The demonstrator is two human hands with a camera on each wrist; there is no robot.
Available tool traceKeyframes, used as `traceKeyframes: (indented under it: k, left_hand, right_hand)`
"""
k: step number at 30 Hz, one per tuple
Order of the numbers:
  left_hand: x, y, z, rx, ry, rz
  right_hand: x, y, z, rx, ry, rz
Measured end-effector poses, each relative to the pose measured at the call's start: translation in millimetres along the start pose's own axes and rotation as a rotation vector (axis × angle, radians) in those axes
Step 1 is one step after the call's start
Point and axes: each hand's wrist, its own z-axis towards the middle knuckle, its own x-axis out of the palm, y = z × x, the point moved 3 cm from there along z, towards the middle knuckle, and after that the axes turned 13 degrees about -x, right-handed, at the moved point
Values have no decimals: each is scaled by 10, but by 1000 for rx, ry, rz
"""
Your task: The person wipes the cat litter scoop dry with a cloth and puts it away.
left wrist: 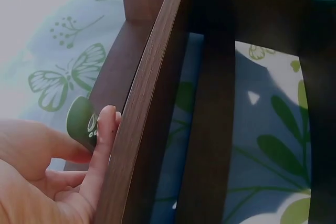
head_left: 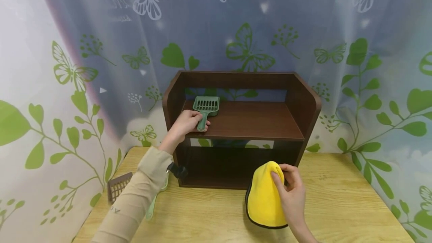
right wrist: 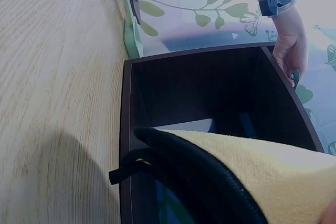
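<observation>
At the upper shelf's left side, my left hand point(head_left: 189, 121) pinches the handle of a green slotted litter scoop point(head_left: 204, 121), whose slotted head lies toward the back of the shelf. The handle end point(left wrist: 81, 121) shows between thumb and fingers in the left wrist view, beside the shelf's front edge. In front of the shelf on the right, my right hand point(head_left: 293, 194) grips the top of a yellow cloth point(head_left: 264, 198) with black edging, which hangs down folded. The right wrist view shows the cloth point(right wrist: 252, 166) close up, with most of that hand out of frame.
A dark brown two-tier shelf point(head_left: 256, 121) stands on the wood-grain table point(head_left: 209, 216) against a patterned curtain. Left of it lie a brown slotted scoop point(head_left: 118, 187) and another green-handled tool point(head_left: 150, 209), partly hidden by my left sleeve.
</observation>
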Motion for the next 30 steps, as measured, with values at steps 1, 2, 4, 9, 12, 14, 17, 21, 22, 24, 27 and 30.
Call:
traceKeyframes:
  k: [1,2,4,9,12,14,17,21,22,24,27,30]
  left_hand:
    - [-5,-3,3,3,-1,5]
    - [-10,-10,-1,4,-4,11]
    - [-14,-22,-7,9,-16,36]
    - [-33,-61,-21,48,-96,177]
    - [-48,-79,-33,67,-151,264]
    - [-58,-85,-50,74,-185,310]
    - [-68,-86,-79,81,-206,380]
    - [-76,-109,-169,110,-253,493]
    - [-74,-121,-198,121,-269,522]
    - [-67,-152,-264,148,-301,557]
    - [-58,-198,-368,218,-343,554]
    - [-63,-223,-472,324,-384,456]
  right_hand:
    - [3,0,-2,1,1,4]
    - [6,1,-4,2,1,11]
    - [11,1,-10,5,1,19]
    - [22,6,-21,15,2,15]
    - [28,15,-22,21,3,11]
    - [31,22,-22,26,2,12]
    - [31,29,-22,33,0,10]
    - [24,33,-19,43,-3,0]
    - [21,33,-19,45,-5,-4]
    - [17,33,-18,49,-7,-10]
    - [12,35,-19,54,-10,-17]
    - [11,39,-19,56,-11,-24]
